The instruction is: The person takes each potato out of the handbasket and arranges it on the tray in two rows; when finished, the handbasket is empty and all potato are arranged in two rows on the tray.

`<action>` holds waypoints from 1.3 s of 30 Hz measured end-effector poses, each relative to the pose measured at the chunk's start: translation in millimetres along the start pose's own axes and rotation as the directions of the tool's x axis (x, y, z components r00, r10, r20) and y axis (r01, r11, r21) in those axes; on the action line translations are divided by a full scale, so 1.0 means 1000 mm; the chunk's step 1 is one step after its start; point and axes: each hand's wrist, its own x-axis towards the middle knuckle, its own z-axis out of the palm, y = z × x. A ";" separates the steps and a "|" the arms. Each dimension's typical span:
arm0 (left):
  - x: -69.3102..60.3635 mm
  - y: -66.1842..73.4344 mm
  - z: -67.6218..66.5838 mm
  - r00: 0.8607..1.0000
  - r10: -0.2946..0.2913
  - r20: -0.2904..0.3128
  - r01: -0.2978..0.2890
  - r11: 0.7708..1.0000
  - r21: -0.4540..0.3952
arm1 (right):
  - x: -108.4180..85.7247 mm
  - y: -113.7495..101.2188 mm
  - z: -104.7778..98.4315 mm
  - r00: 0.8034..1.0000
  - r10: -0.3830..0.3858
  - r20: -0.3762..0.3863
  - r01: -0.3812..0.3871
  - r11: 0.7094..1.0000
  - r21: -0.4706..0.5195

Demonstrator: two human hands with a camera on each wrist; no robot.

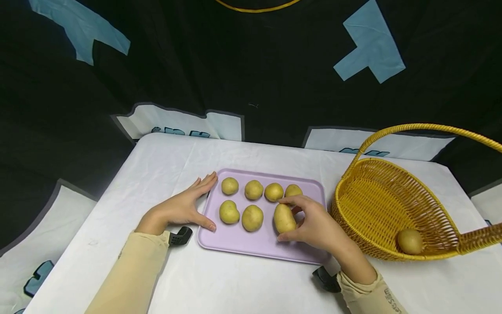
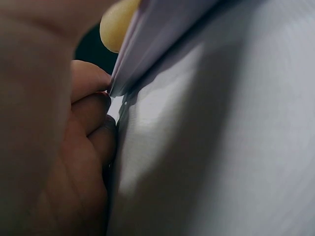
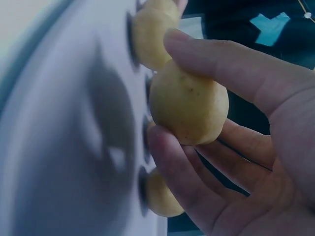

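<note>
A pale purple tray [image 1: 251,242] lies on the table with several potatoes in two rows. My right hand [image 1: 313,224] grips an oblong potato [image 1: 284,219] at the right end of the near row. In the right wrist view, thumb and fingers stand on either side of this potato [image 3: 187,103]. My left hand [image 1: 184,207] rests at the tray's left edge, fingers extended and thumb on the rim. The left wrist view shows its curved fingertips [image 2: 91,81] against the tray's side [image 2: 152,44].
To the right of the tray stands a yellow woven basket [image 1: 376,200] with a tall arched handle. One potato [image 1: 409,241] lies inside it. White cloth [image 1: 227,283] covers the table, and a dark curtain [image 1: 235,65] hangs behind.
</note>
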 end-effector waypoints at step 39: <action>0.001 -0.001 0.000 1.000 0.004 -0.001 -0.004 1.000 0.005 | 0.001 0.004 0.020 0.999 0.011 0.044 -0.007 0.995 -0.098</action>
